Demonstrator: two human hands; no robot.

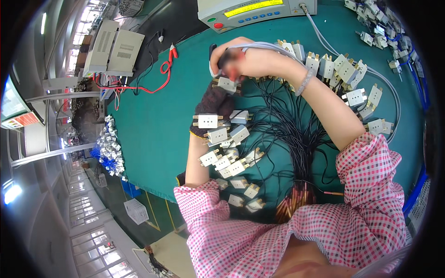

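My left hand (212, 99), in a dark knitted glove, is closed near the middle of the table. At its fingertips is a white connector block (227, 84) with brass tabs. My right hand (254, 61) is bare and bends over it, gripping a black-and-red test probe (231, 64) on a grey cable. That probe is blurred, and its tip against the block cannot be made out. More white connector blocks (207, 121) lie beside my left wrist and forearm. Their black leads (301, 148) gather into a thick bundle in front of me.
A bench tester (250, 16) with a yellow display stands at the far edge of the green mat (148, 134). Red leads (157, 85) run to a grey instrument (113, 48) at left. Piled connectors (110, 150) sit at the left edge, others (378, 30) at far right.
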